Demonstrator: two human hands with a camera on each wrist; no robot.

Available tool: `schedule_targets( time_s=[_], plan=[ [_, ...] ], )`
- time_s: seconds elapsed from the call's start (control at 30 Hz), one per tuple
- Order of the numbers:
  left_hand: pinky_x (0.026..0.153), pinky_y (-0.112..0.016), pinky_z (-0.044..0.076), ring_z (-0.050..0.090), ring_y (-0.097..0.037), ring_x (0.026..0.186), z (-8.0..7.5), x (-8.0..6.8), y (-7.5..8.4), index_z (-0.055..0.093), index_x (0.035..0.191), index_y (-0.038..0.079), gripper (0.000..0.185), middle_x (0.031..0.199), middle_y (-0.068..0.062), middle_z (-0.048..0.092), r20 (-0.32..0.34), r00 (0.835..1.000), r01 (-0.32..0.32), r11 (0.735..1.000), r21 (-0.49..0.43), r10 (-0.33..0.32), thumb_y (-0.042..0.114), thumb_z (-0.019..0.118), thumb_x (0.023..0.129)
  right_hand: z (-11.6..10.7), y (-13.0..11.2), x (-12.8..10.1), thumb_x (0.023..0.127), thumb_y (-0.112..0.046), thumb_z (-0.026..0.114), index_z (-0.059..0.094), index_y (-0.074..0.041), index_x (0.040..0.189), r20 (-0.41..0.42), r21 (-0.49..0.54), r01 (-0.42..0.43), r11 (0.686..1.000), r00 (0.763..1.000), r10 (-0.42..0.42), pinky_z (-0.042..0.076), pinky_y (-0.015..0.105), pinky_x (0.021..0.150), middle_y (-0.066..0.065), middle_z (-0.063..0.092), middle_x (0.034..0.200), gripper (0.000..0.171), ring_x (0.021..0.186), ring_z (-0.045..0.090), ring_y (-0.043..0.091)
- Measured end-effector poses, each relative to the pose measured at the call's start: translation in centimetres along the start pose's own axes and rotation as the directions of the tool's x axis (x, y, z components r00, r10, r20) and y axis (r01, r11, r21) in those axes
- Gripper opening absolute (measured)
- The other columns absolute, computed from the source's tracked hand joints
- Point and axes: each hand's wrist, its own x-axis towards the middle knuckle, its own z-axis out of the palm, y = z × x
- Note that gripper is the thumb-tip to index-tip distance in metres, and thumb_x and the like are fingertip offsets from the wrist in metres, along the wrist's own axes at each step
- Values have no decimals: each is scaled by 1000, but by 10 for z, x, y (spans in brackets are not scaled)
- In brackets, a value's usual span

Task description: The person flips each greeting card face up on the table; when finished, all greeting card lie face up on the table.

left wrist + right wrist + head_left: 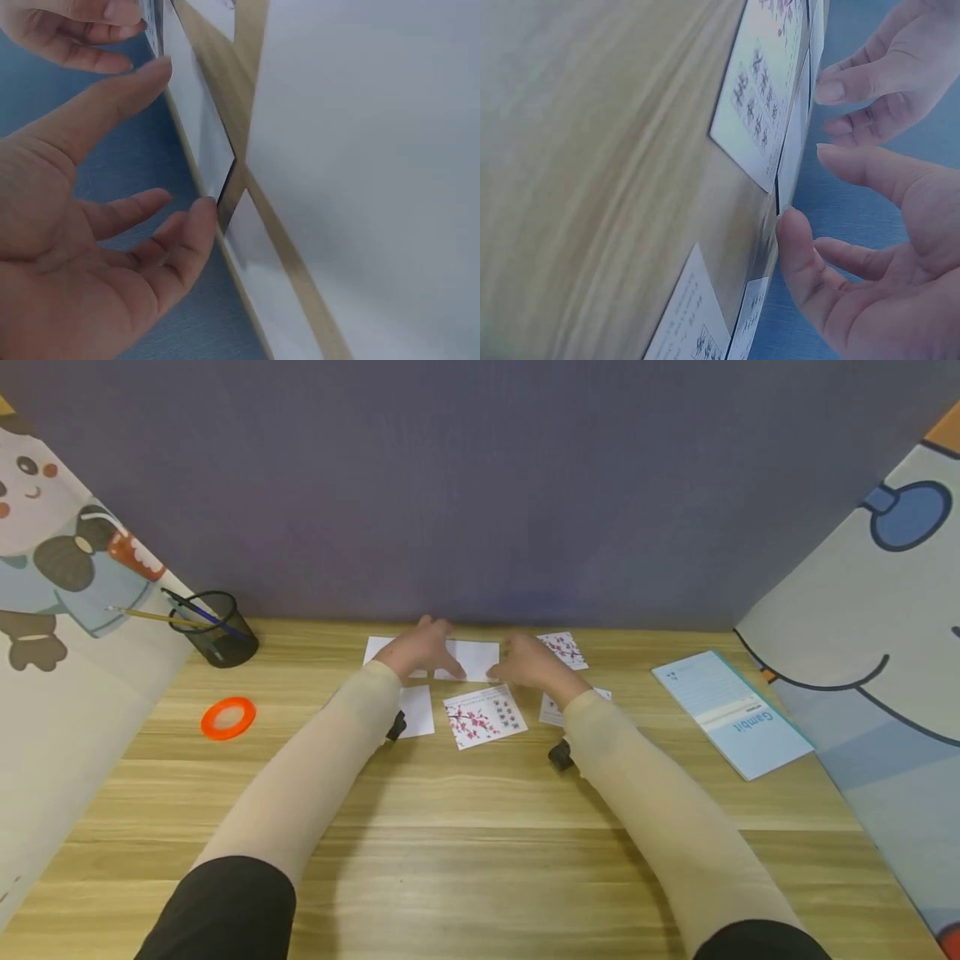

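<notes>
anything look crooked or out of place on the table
Yes, slightly: the white rectangular paper card with pink blossoms, front row middle, lies askew, its edges angled against the plain white rectangular paper card behind it. Nothing looks spilled.

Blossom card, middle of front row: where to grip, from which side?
I'd grip the blossom card by its left and right edges, coming in from the near side. It lies flat, slightly turned, its far edge close to the blank white card behind; bare table borders its near edge and both sides.
</notes>
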Motion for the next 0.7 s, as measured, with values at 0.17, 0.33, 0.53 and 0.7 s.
schedule_targets(
  time_s=[0.17,0.33,0.53,0.7],
  plan=[
    [125,-66,39,34,-46,157,-6,5,5,36,166,12,105,170,-20,30,48,999,16,995,103,-21,44,90,83,0,1,7,96,-26,78,55,3,138,9,10,-18,1000,1000,18,59,37,72,8,65,90,56,71,63,21],
    [126,-65,39,36,-47,155,-9,8,9,32,168,12,110,173,-22,24,104,992,55,984,167,-73,48,90,82,4,1,12,94,-29,80,57,-5,105,-1,-1,-19,1000,1000,19,54,33,63,4,59,82,35,68,58,17],
    [125,-62,42,44,-45,150,-6,11,12,35,166,12,108,173,-23,23,114,990,59,985,165,-79,47,91,81,7,-1,16,92,-33,82,58,-4,103,-16,-38,-20,999,1000,19,54,32,63,4,60,83,39,66,59,18],
    [123,-60,45,47,-44,148,-3,16,12,43,160,9,101,165,-23,32,91,993,58,982,182,-75,47,91,80,9,0,19,93,-32,82,60,1,117,-14,-50,-42,998,999,42,55,31,66,7,63,93,47,65,60,15]
  ],
)
